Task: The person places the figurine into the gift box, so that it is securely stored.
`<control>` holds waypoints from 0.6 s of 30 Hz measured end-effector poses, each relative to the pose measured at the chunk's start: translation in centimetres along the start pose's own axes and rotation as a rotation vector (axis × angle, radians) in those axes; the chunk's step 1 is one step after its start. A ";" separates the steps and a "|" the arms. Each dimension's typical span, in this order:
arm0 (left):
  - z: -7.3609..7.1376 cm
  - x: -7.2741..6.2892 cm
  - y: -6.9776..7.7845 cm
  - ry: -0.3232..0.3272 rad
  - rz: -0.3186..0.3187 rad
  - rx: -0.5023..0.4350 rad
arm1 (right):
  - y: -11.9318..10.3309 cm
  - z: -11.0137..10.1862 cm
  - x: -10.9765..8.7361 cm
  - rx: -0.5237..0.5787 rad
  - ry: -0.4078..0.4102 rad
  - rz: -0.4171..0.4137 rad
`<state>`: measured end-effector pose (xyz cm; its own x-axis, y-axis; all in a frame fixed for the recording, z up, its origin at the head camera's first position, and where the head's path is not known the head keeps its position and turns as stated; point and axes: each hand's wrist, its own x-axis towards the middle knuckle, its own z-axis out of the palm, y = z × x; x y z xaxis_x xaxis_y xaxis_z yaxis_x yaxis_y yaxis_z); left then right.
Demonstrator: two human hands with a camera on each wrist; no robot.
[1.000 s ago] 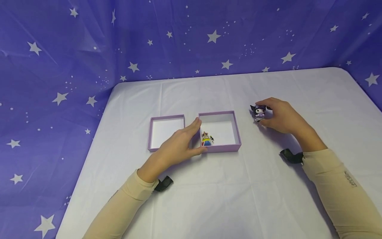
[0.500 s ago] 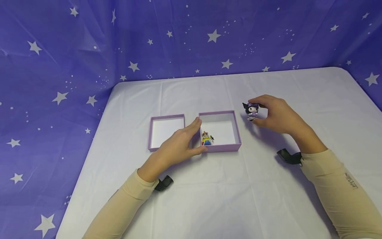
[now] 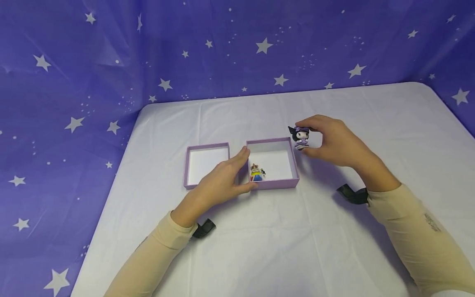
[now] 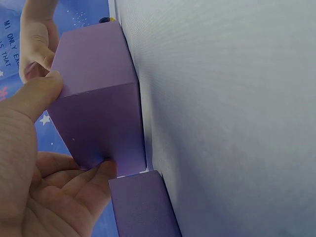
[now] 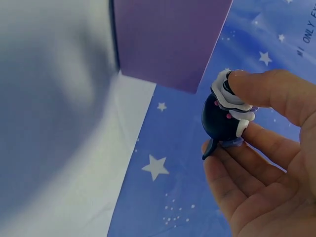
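Observation:
My right hand [image 3: 339,142] pinches a small black, white and lilac figurine [image 3: 301,139] between thumb and fingers, upright above the table beside the far right corner of a purple box [image 3: 278,184]. In the right wrist view the figurine's dark head [image 5: 219,118] points down toward the fingertips, with the thumb on its skirted base. My left hand [image 3: 220,179] grips the box at its left end, thumb at the near corner and fingers along the left wall [image 4: 98,128]. A crowned yellow and blue figurine [image 3: 256,174] stands inside the box's near left corner.
A shallower purple tray or lid [image 3: 187,167] with a white inside lies just left of the box, partly covered by my left hand. A white cloth [image 3: 259,239] covers the table, and a purple starry curtain [image 3: 222,49] hangs behind it.
My right hand has carried the black and lilac figurine leftward and slightly up, from right of the box to its right rim. The left hand and box have stayed put.

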<state>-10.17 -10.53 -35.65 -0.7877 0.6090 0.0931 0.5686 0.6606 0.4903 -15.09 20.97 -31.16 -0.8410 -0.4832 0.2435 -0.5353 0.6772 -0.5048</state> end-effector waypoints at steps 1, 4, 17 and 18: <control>0.0 0.0 0.0 0.000 -0.003 0.002 | -0.1 0.1 0.1 0.002 -0.005 -0.005; 0.0 -0.1 0.1 -0.002 -0.012 0.006 | -0.5 0.5 0.4 0.006 -0.020 -0.025; 0.0 -0.1 -0.2 0.006 0.002 0.006 | -2.6 2.1 1.5 0.021 -0.111 -0.046; 0.0 -0.1 -0.2 0.007 0.005 0.006 | -2.7 2.3 1.6 0.023 -0.117 -0.048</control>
<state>-10.21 -10.70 -35.80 -0.7867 0.6090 0.1013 0.5737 0.6604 0.4846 -14.78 17.10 -31.29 -0.7988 -0.5770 0.1702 -0.5715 0.6397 -0.5139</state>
